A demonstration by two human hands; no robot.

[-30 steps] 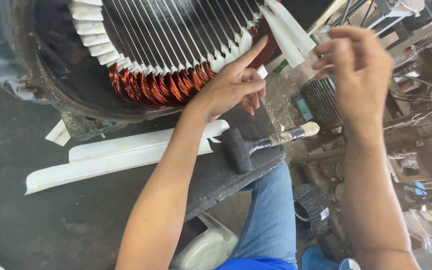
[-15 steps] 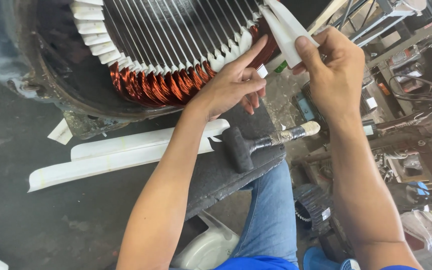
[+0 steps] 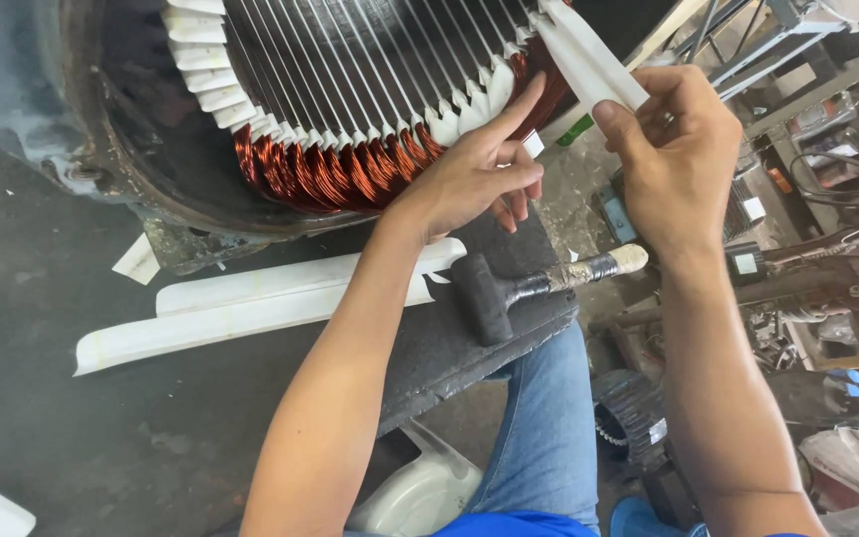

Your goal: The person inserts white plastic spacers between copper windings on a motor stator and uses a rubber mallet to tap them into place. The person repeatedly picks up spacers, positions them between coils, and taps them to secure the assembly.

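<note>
White insulation paper strip (image 3: 589, 60) sticks out of stator slot at core's right edge, pinched by right hand (image 3: 678, 159). Left hand (image 3: 469, 179), index extended, other fingers curled, presses paper wedges (image 3: 469, 104) above copper windings (image 3: 330, 174). Mallet (image 3: 539, 283) lies on dark mat (image 3: 449, 348); paper strips (image 3: 251, 303) beside.

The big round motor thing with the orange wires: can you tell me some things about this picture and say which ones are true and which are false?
1. The right hand pinches a white paper strip. True.
2. The left hand holds the mallet. False: the mallet lies alone on the dark mat; the left hand rests on the motor's copper windings.
3. The windings are blue. False: they are copper-orange.
4. Long white paper strips lie below the motor. True.
5. The person's leg wears blue jeans. True.
</note>
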